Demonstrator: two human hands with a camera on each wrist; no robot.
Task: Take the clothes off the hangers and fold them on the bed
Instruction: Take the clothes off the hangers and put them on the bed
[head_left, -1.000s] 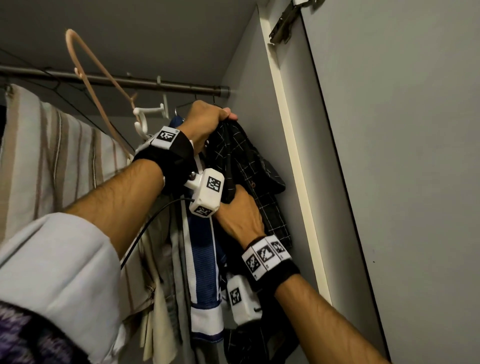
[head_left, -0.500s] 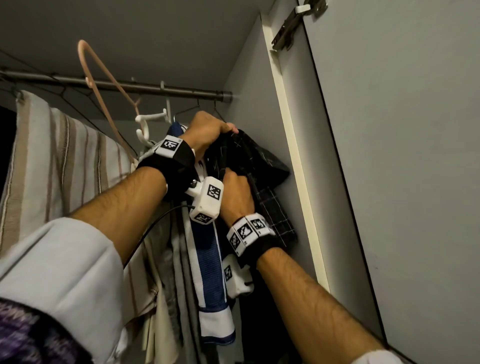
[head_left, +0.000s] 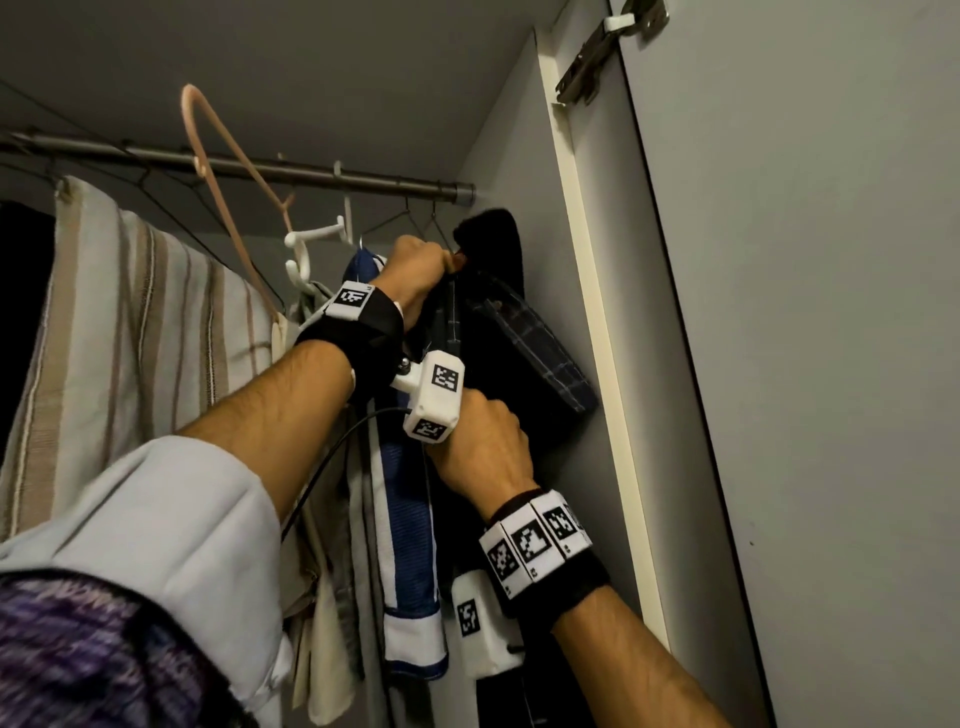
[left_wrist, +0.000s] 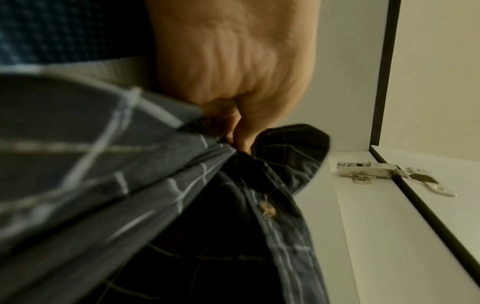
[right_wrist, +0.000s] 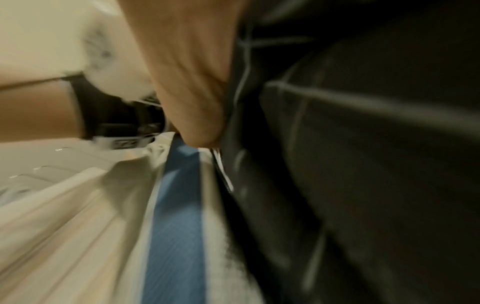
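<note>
A dark checked shirt (head_left: 535, 338) hangs at the right end of the wardrobe rail (head_left: 260, 169), against the side wall. My left hand (head_left: 415, 273) grips its bunched top near the collar; in the left wrist view the fingers (left_wrist: 239, 135) pinch the gathered shirt (left_wrist: 155, 185). Lower down, my right hand (head_left: 485, 447) grips the same shirt's front, and the right wrist view shows that hand (right_wrist: 187, 67) closed on the dark cloth (right_wrist: 363, 154). The shirt's hanger is hidden by cloth and hands.
A blue and white garment (head_left: 408, 499) hangs just left of the shirt, then pale clothes and a striped one (head_left: 130, 322). An empty pink hanger (head_left: 218, 156) and a white hanger (head_left: 311, 244) hang from the rail. The open wardrobe door (head_left: 805, 364) stands close on the right.
My right hand slid up the shirt, then came back down. The shirt's top now stands bunched above my left hand, which stays at the collar.
</note>
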